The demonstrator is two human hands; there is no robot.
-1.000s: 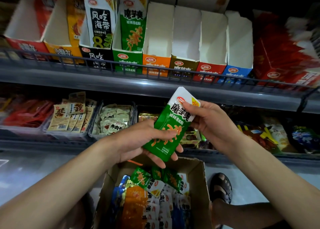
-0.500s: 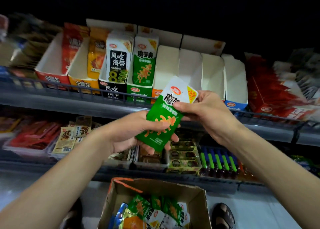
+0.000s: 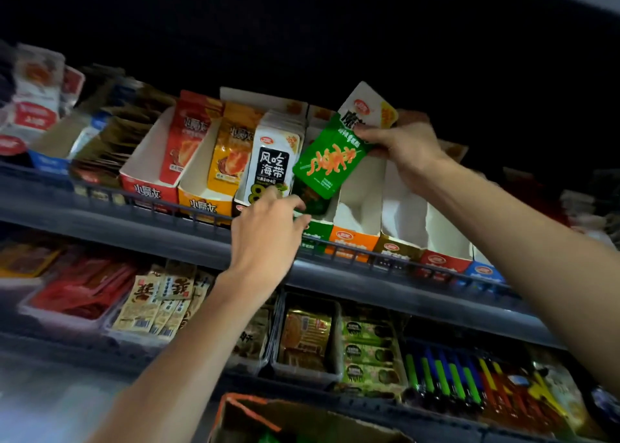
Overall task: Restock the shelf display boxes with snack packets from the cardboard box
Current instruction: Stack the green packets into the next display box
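Right hand (image 3: pixel 401 149) pinches the top of the green packet (image 3: pixel 330 162), lower end pointing 7 o'clock into the green box (image 3: pixel 317 233); left hand (image 3: pixel 268 229) blurred at box front, grip unreadable; risk: tilted packet may snag the box wall or white packets (image 3: pixel 273 162) at 9 o'clock and buckle.

The right hand (image 3: pixel 399 147) has lifted the green packet (image 3: pixel 332 154) up to the upper shelf and now holds it tilted over the green display box (image 3: pixel 317 232). The left hand (image 3: pixel 265 231) has let go of the packet and now reaches to the near end of this box. Of the cardboard box (image 3: pixel 302 419), only the far edge shows now.
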